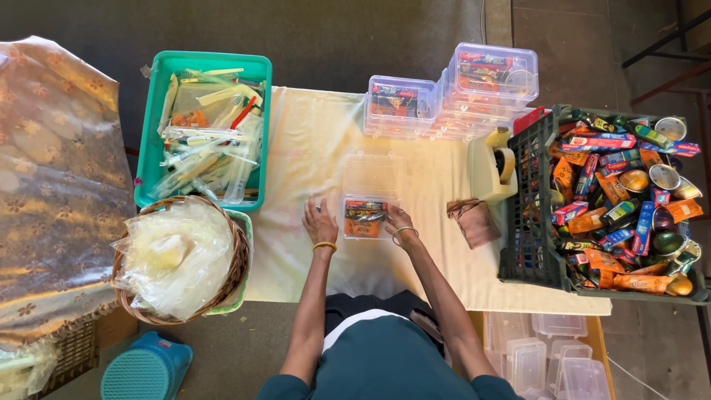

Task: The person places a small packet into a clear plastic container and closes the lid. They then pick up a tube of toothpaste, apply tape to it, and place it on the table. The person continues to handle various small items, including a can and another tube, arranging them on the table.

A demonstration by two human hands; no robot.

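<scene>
A small clear plastic box [364, 217] lies open on the cream tablecloth [311, 141], its lid [370, 176] folded back away from me. Colourful packets fill its base. My left hand [319, 222] rests flat on the cloth just left of the box, fingers spread, holding nothing. My right hand [398, 220] touches the box's right edge, fingers curled against it. Both wrists wear a thin bangle.
A teal tray [152, 148] of wrapped toothbrushes sits far left. A wicker basket [238, 259] of clear bags is near left. Stacked filled boxes [490, 78] stand at the back. A tape dispenser [495, 167], a brown pouch [474, 221] and a dark crate [529, 244] of packets lie right. Empty boxes [548, 359] sit below.
</scene>
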